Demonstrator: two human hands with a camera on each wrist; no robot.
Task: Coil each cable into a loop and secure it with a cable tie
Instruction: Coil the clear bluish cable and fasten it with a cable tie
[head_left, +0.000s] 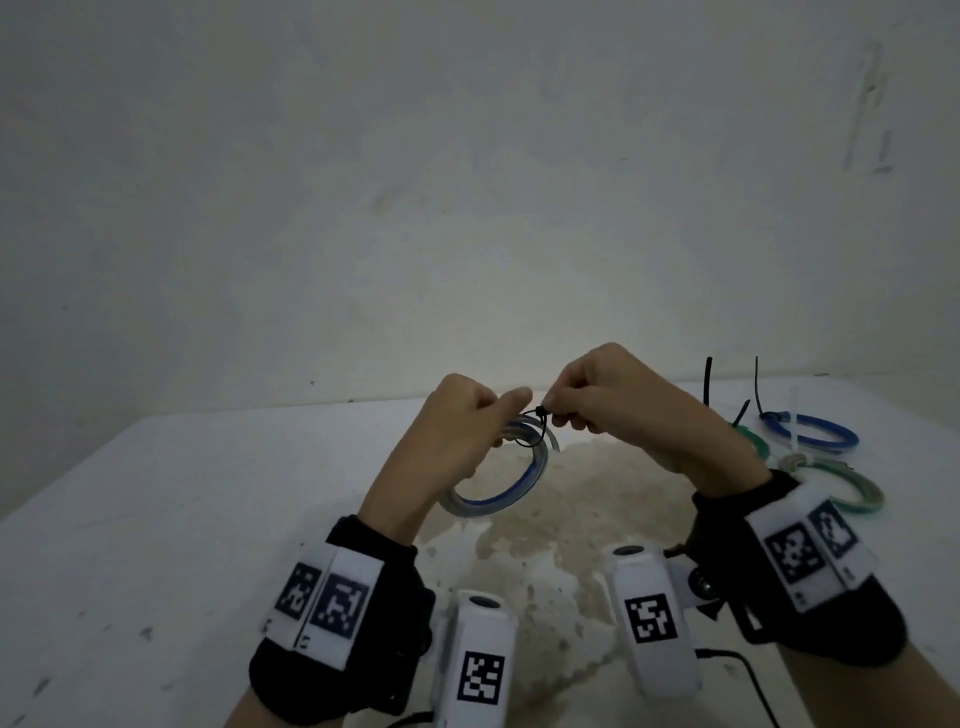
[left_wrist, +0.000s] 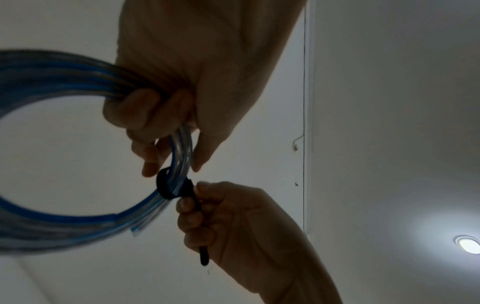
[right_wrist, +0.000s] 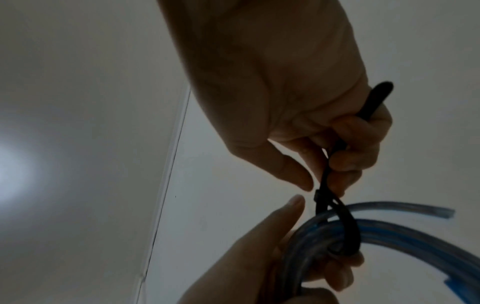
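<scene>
My left hand (head_left: 470, 415) holds a coil of clear cable with a blue stripe (head_left: 498, 493) up above the white table (head_left: 156, 519), its fingers curled round the bundle (left_wrist: 52, 82). A black cable tie (head_left: 535, 426) loops round the coil just beyond those fingers (left_wrist: 168, 185). My right hand (head_left: 582, 400) pinches the tie's tail close to its head, and the tail runs through the curled fingers (right_wrist: 345, 152) and sticks out past the palm (right_wrist: 379, 96). The tie's loop (right_wrist: 348, 230) still sits loose around the strands.
At the right back of the table lie three coils with ties on them: a blue one (head_left: 815, 431), a green one (head_left: 753, 441) and a pale greenish one (head_left: 841, 483). Tie tails (head_left: 707, 384) stick upward there. A brownish stain (head_left: 571, 493) marks the table's middle.
</scene>
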